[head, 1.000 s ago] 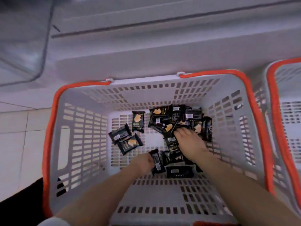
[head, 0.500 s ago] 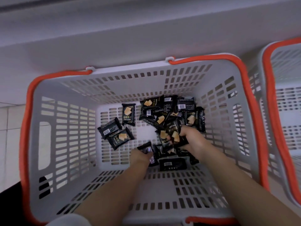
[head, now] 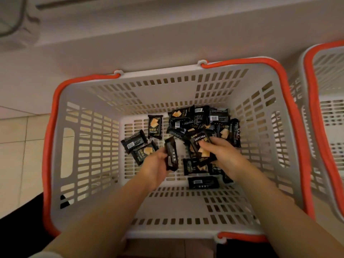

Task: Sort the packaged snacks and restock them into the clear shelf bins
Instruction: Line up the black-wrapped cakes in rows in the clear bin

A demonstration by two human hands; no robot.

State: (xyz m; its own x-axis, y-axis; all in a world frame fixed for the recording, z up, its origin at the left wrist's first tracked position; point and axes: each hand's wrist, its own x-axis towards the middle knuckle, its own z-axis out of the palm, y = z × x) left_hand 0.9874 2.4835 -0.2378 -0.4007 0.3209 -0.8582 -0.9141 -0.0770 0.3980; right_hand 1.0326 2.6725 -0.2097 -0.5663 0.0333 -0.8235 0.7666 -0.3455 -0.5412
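Since half a second ago both hands have come up off the pile with packs in them: then they were down among the wrappers, now each carries something clear of the basket floor.

Largest first: the basket (head: 89,138), grey with an orange rim, fills my view; a second basket (head: 323,101) sits just beside it at three o'clock, and a pale shelf base runs along twelve o'clock. I see no clear bins apart from a blurred transparent edge at eleven o'clock, so the bins lie up and away from the hands, out of view.

The pile (head: 201,120) of black snack packs lies at twelve to one o'clock from the hands, on the far half of the floor. Three loose packs (head: 138,144) lie at ten o'clock of the left hand, and one single pack (head: 202,182) lies near six o'clock of the right hand, its long axis left to right.

My left hand (head: 155,164) is curled around one dark pack (head: 171,155), held on edge, long axis running twelve to six. My right hand (head: 223,155) pinches a small stack (head: 202,148) with the "DRYCAKE" face up, thumb on top, long axis also near twelve to six. The right hand is nearer the pile; the left is nearer the loose three.

I judge the next lift goes up towards the shelf.
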